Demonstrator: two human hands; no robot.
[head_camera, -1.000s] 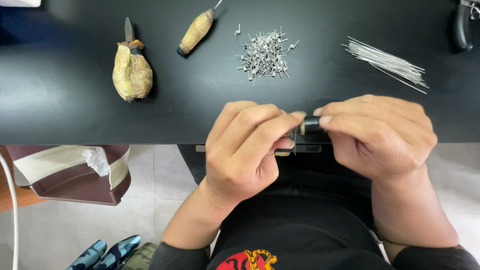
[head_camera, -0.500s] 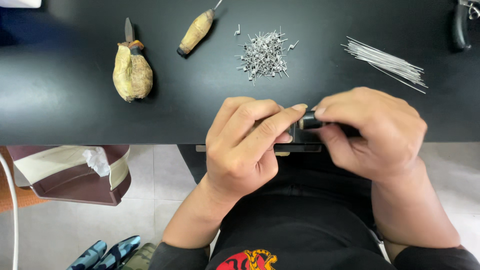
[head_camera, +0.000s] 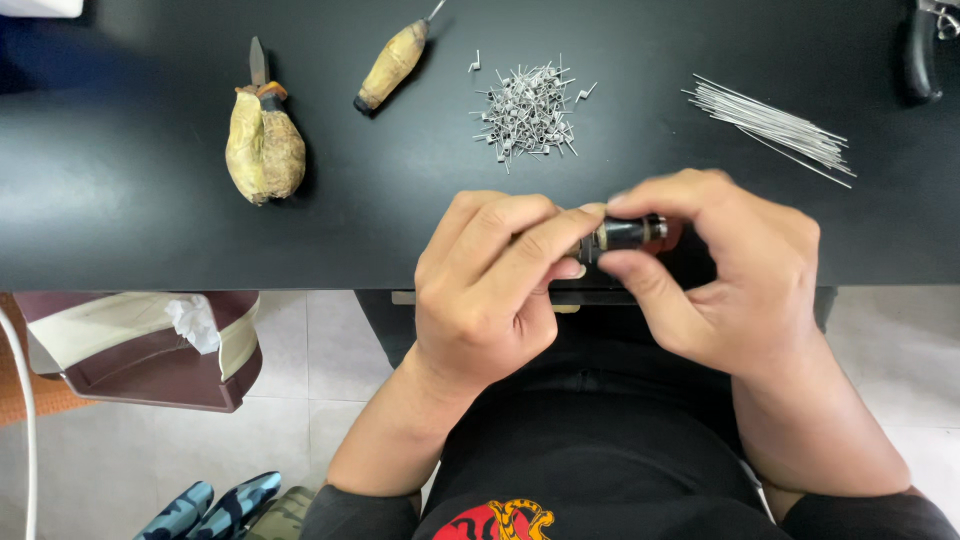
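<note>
Both hands meet at the near edge of the black table (head_camera: 120, 200), just above the person's lap, which keeps the work close under the head camera and steady against the table edge. Between them sits a small dark cylinder (head_camera: 628, 234) with a pale band and a reddish end, lying roughly level. The right hand (head_camera: 730, 290) pinches it, thumb beneath and fingers curled over the top, so the piece is gripped firmly. The left hand (head_camera: 490, 290) is folded tight, its forefinger and thumb pressed together at the cylinder's left end; they probably grip something thin there, but it is too small to tell. Farther back on the table, well apart from the hands, lie the supplies: a heap of short bent wire pieces (head_camera: 528, 108) straight ahead, a fan of long straight wires (head_camera: 775, 128) to the right, and two tools with yellowish wrapped handles, a fat one (head_camera: 263, 148) and a slim one (head_camera: 392, 64), to the left. A dark handle (head_camera: 920, 55) pokes in at the far right corner. Below the table, on the left, stands a maroon bin (head_camera: 150, 350).
</note>
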